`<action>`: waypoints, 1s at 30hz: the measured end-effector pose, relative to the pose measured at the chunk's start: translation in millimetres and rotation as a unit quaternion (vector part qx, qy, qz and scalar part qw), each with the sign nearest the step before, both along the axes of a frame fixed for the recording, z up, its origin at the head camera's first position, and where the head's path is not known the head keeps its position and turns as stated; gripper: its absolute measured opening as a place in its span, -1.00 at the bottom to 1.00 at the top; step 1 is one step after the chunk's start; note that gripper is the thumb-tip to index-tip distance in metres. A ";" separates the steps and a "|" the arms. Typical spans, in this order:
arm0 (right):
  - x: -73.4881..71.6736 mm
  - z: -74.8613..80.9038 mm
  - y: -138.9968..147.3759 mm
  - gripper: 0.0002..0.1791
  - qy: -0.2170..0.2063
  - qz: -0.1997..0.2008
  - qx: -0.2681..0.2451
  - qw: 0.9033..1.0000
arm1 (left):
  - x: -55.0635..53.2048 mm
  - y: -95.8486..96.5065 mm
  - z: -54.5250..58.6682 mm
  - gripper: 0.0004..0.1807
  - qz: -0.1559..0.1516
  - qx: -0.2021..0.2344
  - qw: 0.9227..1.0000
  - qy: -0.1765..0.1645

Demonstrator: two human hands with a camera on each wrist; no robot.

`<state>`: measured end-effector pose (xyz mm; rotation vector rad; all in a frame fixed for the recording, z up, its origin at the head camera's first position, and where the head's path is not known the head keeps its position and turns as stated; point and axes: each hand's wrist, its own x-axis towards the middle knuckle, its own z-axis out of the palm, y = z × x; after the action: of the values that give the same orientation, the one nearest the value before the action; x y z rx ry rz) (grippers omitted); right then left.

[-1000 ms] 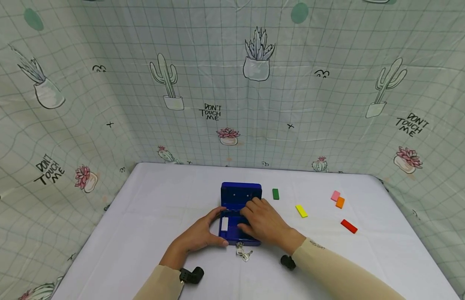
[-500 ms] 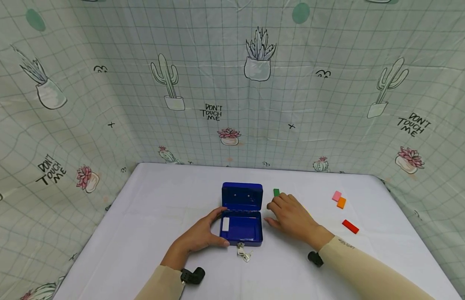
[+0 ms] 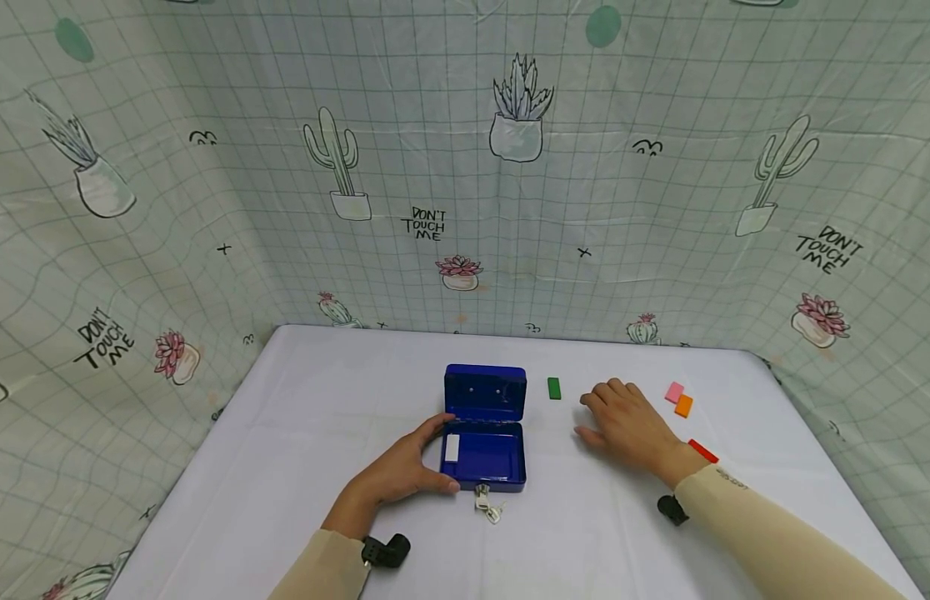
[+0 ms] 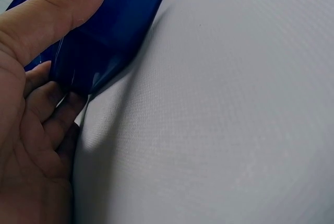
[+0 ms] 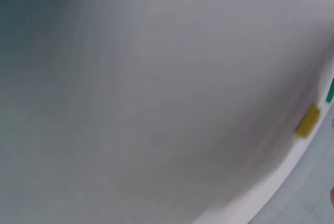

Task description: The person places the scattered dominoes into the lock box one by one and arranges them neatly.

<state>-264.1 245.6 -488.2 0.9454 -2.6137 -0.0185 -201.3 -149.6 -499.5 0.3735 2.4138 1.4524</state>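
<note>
A small blue cash box [image 3: 497, 454] stands on the table with its lid [image 3: 483, 407] raised, a white label inside at the left. My left hand [image 3: 396, 473] grips its left side, thumb at the front corner and fingers toward the back. Keys [image 3: 487, 507] hang from the lock at the front. Right of the box, my right hand [image 3: 628, 427] reaches low over the table, palm down, thumb and fingers apart. It hides a yellow block in the head view; the right wrist view shows this yellow block [image 5: 308, 121], with a bit of fingertip at the right edge.
A green block [image 3: 554, 388] lies between box and right hand. Farther right are a pink block [image 3: 674, 392] and an orange block [image 3: 683, 406] touching it. A red block [image 3: 703, 451] is partly covered by the right wrist. A patterned cloth [image 3: 465, 167] rises behind the table.
My right hand has come out of the box and moved right, past the green block to over the yellow one. The left hand has stayed on the box.
</note>
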 end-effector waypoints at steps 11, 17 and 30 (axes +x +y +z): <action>-5.0 -4.8 22.7 -0.43 -0.027 -0.030 0.002 0.999 | 0.4 1.8 0.2 0.22 0.002 -0.003 1.000 -0.002; -4.2 -4.4 27.0 -0.42 -0.055 -0.044 0.017 0.997 | -0.2 1.6 -0.1 0.22 0.002 -0.009 1.000 0.004; 0.2 -6.0 35.3 -0.45 -0.072 -0.046 0.027 0.996 | 0.1 -0.2 1.2 0.22 0.004 -0.003 1.000 0.001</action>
<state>-263.9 280.9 -494.1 0.8743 -2.8016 -0.0465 -201.2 -149.8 -498.3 0.3636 2.4233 1.4491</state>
